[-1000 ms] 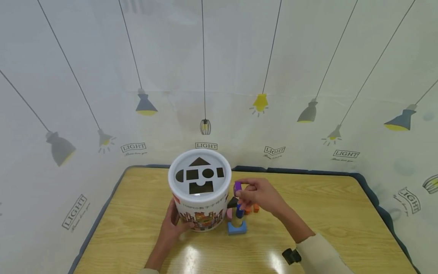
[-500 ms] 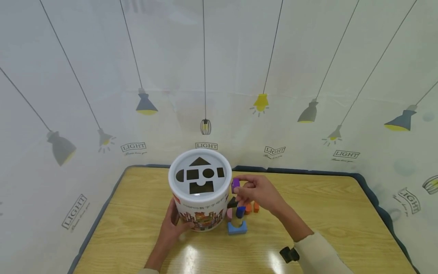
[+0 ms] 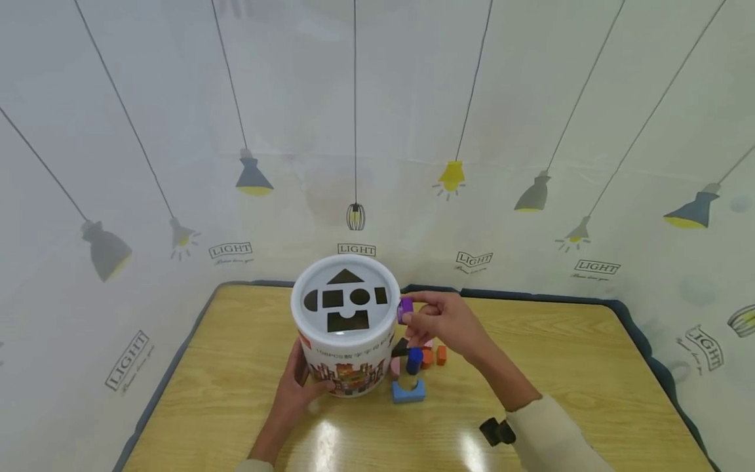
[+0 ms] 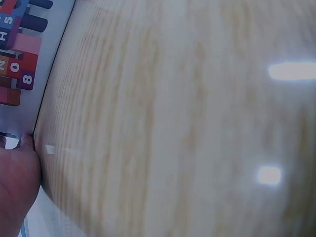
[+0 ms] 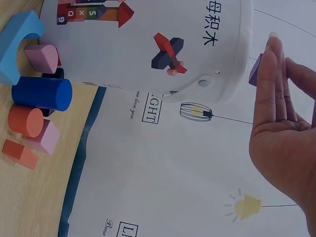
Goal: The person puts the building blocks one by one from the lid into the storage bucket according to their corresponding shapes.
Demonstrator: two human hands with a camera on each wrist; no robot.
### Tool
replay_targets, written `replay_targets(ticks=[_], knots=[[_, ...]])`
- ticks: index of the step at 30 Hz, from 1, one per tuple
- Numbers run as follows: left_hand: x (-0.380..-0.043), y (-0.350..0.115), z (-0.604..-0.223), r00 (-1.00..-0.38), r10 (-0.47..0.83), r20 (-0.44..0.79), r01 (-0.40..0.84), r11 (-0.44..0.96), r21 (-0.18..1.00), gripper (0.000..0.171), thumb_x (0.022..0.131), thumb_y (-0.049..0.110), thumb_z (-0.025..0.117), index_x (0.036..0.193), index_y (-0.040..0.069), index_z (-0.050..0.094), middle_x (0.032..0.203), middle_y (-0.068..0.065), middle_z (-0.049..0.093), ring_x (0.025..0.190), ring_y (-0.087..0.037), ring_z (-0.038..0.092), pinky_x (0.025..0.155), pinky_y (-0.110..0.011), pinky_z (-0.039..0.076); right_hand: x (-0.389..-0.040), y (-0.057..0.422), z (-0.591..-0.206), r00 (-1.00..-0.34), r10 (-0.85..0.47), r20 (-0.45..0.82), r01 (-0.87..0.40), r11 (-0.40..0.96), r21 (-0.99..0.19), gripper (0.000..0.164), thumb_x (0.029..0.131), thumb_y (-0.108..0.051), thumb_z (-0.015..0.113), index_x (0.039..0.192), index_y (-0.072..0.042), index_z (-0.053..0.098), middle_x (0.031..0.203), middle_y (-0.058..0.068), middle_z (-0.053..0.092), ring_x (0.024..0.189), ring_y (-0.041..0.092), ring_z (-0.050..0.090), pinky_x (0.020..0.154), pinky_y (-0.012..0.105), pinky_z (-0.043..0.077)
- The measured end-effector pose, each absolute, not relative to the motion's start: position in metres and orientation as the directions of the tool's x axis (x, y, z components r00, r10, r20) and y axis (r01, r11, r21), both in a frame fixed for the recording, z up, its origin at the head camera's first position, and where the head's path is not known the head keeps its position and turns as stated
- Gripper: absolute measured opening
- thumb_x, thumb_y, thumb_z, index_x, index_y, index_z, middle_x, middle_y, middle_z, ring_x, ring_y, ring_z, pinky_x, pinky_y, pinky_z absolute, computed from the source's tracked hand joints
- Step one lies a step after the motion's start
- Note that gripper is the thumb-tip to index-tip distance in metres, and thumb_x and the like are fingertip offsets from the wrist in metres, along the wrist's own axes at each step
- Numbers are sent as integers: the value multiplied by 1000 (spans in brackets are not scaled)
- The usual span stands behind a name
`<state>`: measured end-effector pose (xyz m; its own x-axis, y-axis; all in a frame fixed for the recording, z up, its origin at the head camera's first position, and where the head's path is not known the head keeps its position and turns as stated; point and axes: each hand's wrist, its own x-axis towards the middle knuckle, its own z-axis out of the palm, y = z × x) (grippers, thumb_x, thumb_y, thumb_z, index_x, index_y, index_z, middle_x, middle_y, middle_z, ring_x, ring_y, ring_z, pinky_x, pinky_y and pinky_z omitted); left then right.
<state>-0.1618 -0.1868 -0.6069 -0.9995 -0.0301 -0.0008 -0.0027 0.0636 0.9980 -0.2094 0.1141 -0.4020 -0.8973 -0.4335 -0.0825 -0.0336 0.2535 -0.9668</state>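
Lamp-printed sheeting (image 3: 407,98) backs a wood-grain table (image 3: 590,367). Right of centre frame, my right hand (image 3: 445,321) pinches a purple block (image 3: 404,311) between thumb and finger, higher than before and now just beside the rim of the white bucket (image 3: 348,354). The block looks upright, longer axis running up the frame. My left hand (image 3: 297,388) grips the bucket's lower left; dark lid openings (image 3: 333,299) hide its contents. Loose blocks (image 3: 415,360) lie alongside.
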Motion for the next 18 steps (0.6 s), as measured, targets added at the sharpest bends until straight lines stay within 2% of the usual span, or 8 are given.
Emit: replay_targets(ticks=[10, 18], knots=[[-161, -189, -604, -999, -37, -7, -10, 74, 997, 115, 70, 13, 86, 156, 34, 13, 162, 2, 20, 148, -22, 20, 123, -36, 19, -215, 101, -400, -893, -434, -117, 18, 226, -974, 47, 90, -23, 70, 131, -2, 57, 81, 14, 71, 70, 27, 71, 72, 43, 64], [-162, -187, -606, -1000, -27, -11, -13, 70, 997, 114, 71, 14, 85, 156, 35, 13, 162, 3, 19, 148, -21, 19, 123, -36, 18, -221, 97, -400, -889, -444, -113, 29, 191, -981, 47, 90, -19, 70, 129, 3, 57, 79, 12, 72, 68, 23, 70, 73, 45, 64]])
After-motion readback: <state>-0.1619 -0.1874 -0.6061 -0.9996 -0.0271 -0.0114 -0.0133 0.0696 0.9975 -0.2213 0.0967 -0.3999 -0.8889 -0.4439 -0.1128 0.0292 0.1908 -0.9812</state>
